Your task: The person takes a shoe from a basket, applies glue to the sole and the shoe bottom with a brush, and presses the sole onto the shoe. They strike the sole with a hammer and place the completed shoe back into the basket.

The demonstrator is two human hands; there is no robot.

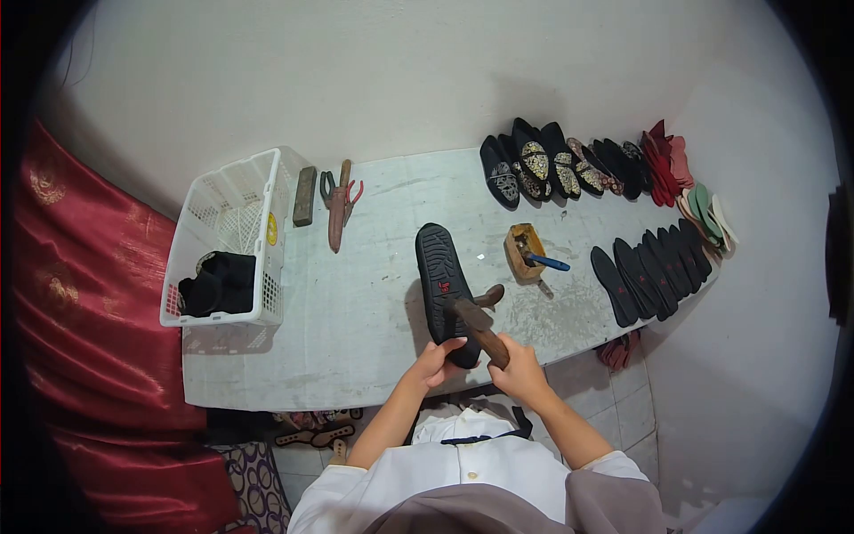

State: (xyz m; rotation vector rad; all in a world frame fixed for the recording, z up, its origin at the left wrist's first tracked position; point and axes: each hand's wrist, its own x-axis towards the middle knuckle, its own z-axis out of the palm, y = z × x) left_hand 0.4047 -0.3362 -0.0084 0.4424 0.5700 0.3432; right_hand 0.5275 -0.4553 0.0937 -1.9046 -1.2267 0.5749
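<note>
A black shoe [438,267] is held sole up over the table near its front edge, its ridged sole marked with a small red patch. My left hand [434,365] grips the shoe at its near end, thumb on the sole. In my right hand [519,372] is the wooden handle of a hammer [483,333], whose head is over the lower half of the sole. A dark, rounded support [489,296] sticks out from beneath the shoe on the right; its rest is hidden.
White basket [272,240] with black items, left; stone block [304,197] and pliers [354,191] beside it. Small box [516,258] with a blue-handled brush [547,262] right of the shoe. Decorated shoes [534,161] at the back; black soles [636,276] at right.
</note>
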